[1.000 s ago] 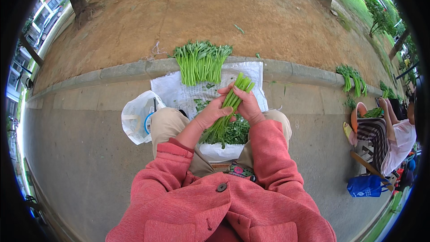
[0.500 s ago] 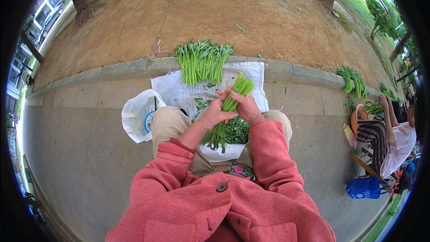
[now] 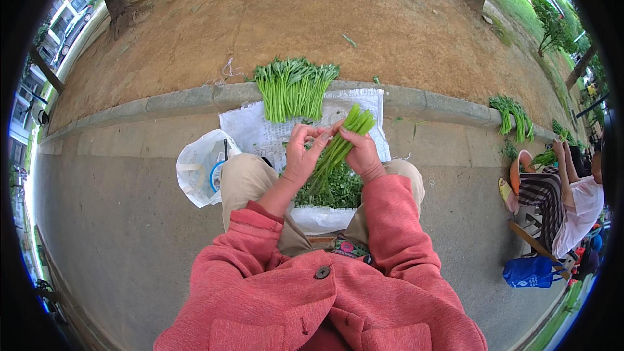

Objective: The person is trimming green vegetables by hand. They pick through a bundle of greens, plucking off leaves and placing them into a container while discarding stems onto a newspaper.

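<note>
In front of my knees, my right hand (image 3: 361,153) grips a bunch of long-stemmed leafy greens (image 3: 335,154) that looks like water spinach. The pale cut stems point up and away, and the lower end slants down toward my lap. Close against the bunch's left side is my left hand (image 3: 303,153), thumb and fingers pinched together; what they hold is too small to make out. Beneath lies a heap of loose green leaves (image 3: 339,190) on white sacking between my legs. Beyond my hands, a neat row of the same greens (image 3: 294,94) rests on a white woven sack (image 3: 237,123).
Left of my knee stands a white plastic bag (image 3: 195,169) with a blue-rimmed item inside. A stone kerb (image 3: 182,99) runs across behind the sack, with bare soil beyond. At right sits another person (image 3: 575,211) near greens (image 3: 512,117), an orange basin (image 3: 517,172) and a blue bag (image 3: 528,273).
My left hand has come off the bunch and drawn slightly left, its fingers now pinched beside it. The bunch has tipped a little to the right in my right hand, uncovering more loose leaves.
</note>
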Motion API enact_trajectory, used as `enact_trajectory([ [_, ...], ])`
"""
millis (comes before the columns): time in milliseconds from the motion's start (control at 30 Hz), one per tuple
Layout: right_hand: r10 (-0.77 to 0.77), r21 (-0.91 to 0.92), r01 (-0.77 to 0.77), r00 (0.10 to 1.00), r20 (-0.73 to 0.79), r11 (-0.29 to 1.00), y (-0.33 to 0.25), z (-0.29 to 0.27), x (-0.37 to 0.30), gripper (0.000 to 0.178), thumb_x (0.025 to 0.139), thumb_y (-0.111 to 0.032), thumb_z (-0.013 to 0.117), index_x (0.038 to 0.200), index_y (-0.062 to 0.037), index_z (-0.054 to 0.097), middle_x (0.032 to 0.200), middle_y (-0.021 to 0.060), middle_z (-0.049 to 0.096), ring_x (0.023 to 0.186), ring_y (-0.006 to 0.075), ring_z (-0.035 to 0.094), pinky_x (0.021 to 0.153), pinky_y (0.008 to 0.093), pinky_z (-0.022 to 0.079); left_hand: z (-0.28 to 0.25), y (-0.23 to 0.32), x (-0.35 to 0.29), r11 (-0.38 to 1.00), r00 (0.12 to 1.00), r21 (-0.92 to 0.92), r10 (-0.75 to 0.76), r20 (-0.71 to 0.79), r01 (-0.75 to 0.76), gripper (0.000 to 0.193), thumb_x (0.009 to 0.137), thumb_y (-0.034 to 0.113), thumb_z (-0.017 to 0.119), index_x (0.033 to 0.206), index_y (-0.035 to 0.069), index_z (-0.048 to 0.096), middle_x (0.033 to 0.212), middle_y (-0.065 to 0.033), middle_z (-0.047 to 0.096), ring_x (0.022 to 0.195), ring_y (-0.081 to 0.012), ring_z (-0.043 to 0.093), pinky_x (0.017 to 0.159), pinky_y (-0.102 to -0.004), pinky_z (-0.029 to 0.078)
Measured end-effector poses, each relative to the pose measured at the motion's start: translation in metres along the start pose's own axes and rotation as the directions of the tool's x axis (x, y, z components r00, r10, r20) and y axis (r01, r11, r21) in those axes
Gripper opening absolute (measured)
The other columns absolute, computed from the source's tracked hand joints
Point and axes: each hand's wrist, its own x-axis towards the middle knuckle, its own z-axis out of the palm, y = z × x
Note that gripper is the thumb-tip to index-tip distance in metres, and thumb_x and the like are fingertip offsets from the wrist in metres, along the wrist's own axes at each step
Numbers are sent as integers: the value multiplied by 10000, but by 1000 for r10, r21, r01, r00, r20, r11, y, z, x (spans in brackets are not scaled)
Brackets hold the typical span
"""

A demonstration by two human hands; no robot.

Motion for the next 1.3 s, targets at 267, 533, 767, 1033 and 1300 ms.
enact_trajectory([
  [267,294,-213,-267,950,107,940,-2,10,-7,190,833,-80,531,1000,10,541,827,138,614,774,245,624,743,357,510,-20,44,19,995,995,-35,94,39,-93,311,867,146,559,1165,61,551,868,-36,490,767,-107,494,687,-230,424],
  [533,411,-195,-377,895,176,905,7,11,-6,215,835,-90,537,1019,21,526,814,146,611,746,249,621,685,355,518,-23,38,19,996,987,-10,91,134,-91,226,838,17,549,1051,52,617,810,-26,507,693,-112,509,639,-219,426],
  [767,369,-194,-340,919,136,920,6,10,-2,211,835,-120,549,992,17,519,782,134,597,696,241,612,664,353,514,-10,22,21,977,998,-210,20,-56,-32,247,815,95,620,1048,29,573,827,-14,535,695,-80,502,626,-218,435],
  [1033,72,-59,-83,982,-172,995,-6,-3,7,166,858,-135,545,963,-6,535,865,130,602,794,237,602,738,361,502,-6,21,-4,955,935,125,-290,207,268,205,747,167,732,738,37,574,679,33,567,598,-38,491,554,-205,425],
  [1300,14,-94,-28,989,-146,995,-10,-4,6,170,864,-139,539,968,-4,531,910,160,606,830,246,604,729,359,513,3,1,-10,950,911,65,-313,270,307,122,747,82,702,723,16,603,641,32,570,573,-31,483,526,-187,399],
])
